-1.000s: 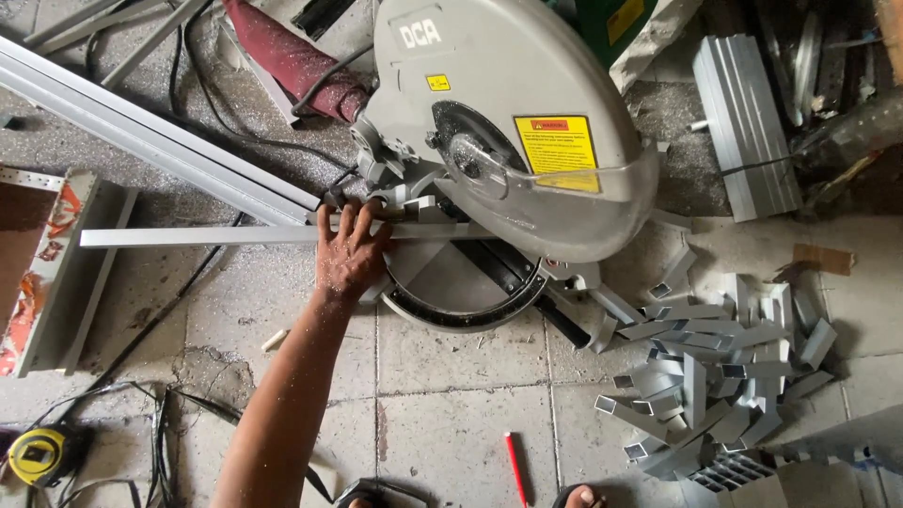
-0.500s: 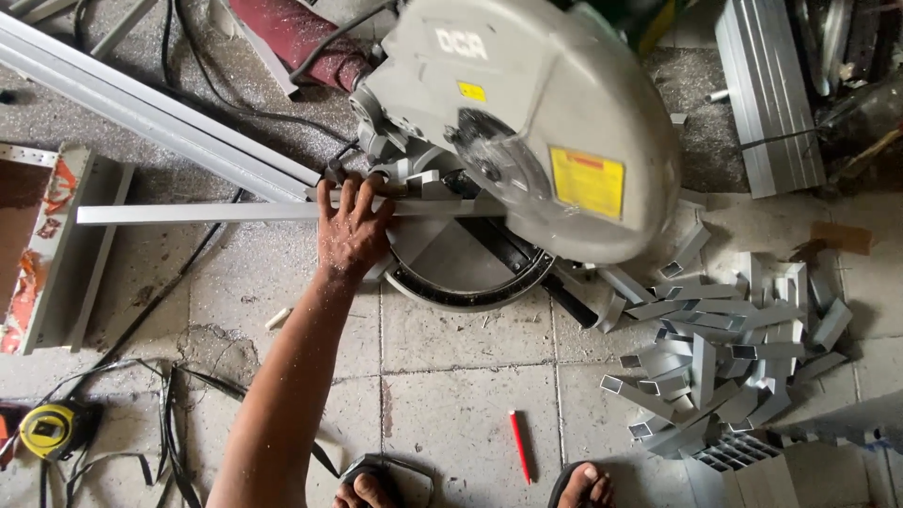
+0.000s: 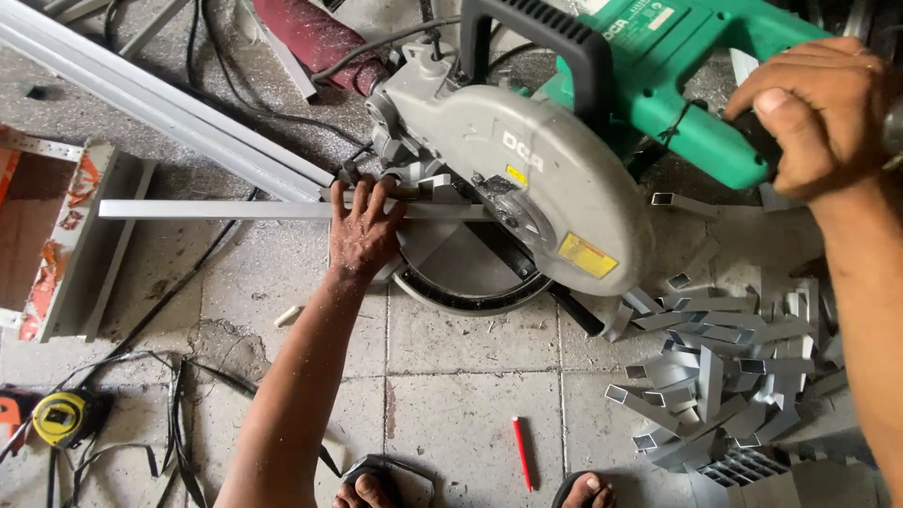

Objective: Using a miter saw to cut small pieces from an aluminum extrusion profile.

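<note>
left arm comes up from bottom centre, forearm straight, wrist bent a bit; left hand (image 3: 364,235) lies palm down w/ fingers spread, pressing a long pale aluminium tube (image 3: 212,209) against the saw fence. hand is flat on it, not wrapped round. tube runs horizontal from left, its right end under the blade guard (image 3: 555,188) of the mitre saw (image 3: 527,179).

right arm enters from right edge, forearm running up; right hand (image 3: 814,103) is fisted tight on the green saw handle (image 3: 696,85), thumb over the top, knuckles toward the camera.

labels: yellow rectangular sticker (image 3: 586,255) low on the grey guard, tilted; a smaller yellow tag (image 3: 515,175) nearer the hub; white lettering on guard and on the green body. flattened orange/white carton (image 3: 56,235) at left edge.

round it: heap of short cut tube offcuts (image 3: 724,376) at lower right, on the tile floor (image 3: 470,376). red pencil (image 3: 522,453) lies between the two sandalled feet at bottom. yellow tape measure (image 3: 58,417) at lower left among black cables. long aluminium rails (image 3: 169,113) run diagonally at upper left; dark red cloth roll (image 3: 315,38) behind the saw.
</note>
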